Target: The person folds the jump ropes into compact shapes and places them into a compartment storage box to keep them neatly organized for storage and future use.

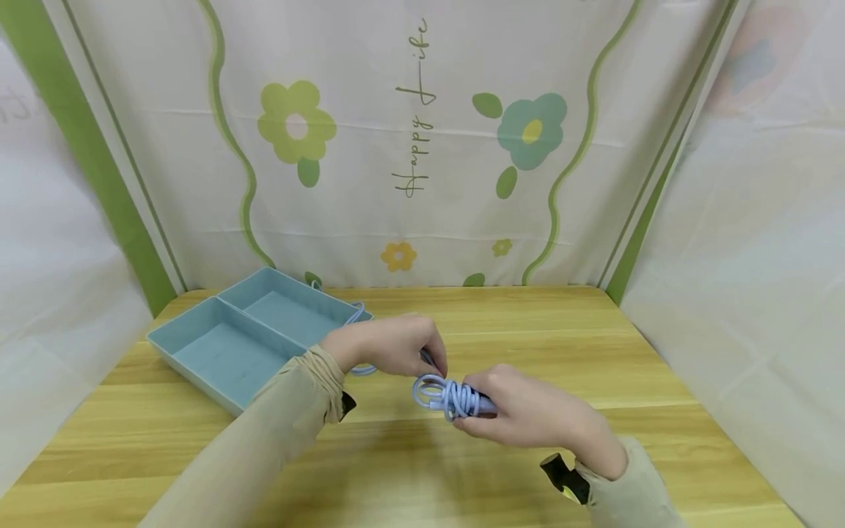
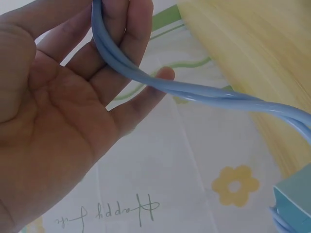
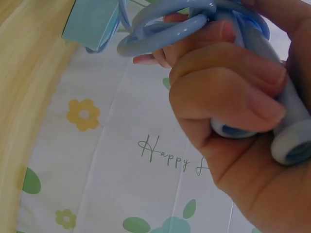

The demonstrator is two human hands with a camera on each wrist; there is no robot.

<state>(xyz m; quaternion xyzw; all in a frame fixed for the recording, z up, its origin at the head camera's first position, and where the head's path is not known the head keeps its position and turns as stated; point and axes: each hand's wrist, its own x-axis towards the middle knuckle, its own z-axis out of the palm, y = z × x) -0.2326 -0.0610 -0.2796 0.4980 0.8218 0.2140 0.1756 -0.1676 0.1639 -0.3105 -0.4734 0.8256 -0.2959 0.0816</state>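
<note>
A pale blue jump rope (image 1: 458, 400) is held over the middle of the wooden table, its cord wound several times round its two handles. My right hand (image 1: 528, 407) grips both handles (image 3: 294, 114) together, fingers curled round them with the hollow ends showing by the palm. Just ahead and to the left, my left hand (image 1: 399, 348) pinches the doubled cord (image 2: 194, 92) between thumb and fingertips; the exact pinch point is cut off at the top of the left wrist view. From there the loose cord runs back toward the tray, partly hidden behind the left hand.
On the left of the table (image 1: 561, 330) stands a blue-green tray (image 1: 224, 356) with two compartments. Loose cord (image 1: 357, 314) lies over and past its right side. A printed white curtain (image 1: 356, 191) closes off the back, with cloth sides left and right.
</note>
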